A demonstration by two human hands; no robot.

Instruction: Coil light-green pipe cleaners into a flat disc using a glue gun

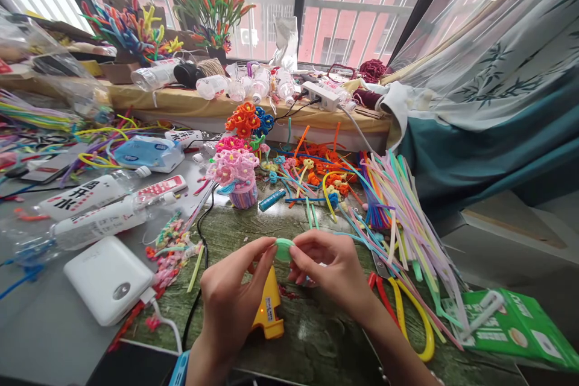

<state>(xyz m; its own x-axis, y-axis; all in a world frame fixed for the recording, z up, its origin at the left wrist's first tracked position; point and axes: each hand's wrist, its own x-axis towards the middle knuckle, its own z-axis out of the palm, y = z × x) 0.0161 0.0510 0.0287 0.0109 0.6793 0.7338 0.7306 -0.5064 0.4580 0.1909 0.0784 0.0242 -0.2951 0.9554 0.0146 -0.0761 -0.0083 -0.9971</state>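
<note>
My left hand (233,292) and my right hand (332,271) meet above the green table mat (316,338), pinching between their fingertips a small round pale-green coiled piece (284,249). Just below the hands lies a yellow glue gun (268,307) with a lit red dot, its black cord running off behind. A small bouquet of pink pipe-cleaner flowers in a striped cup (237,178) stands upright beyond the hands. Red-and-yellow-handled scissors (407,307) lie right of my right wrist.
A heap of pastel and bright pipe cleaners (398,211) spreads to the right. A white power bank (107,280) and plastic bottles (99,220) lie on the left. A green box (511,325) sits at the right edge. Pipe-cleaner bouquets (208,6) stand on the windowsill.
</note>
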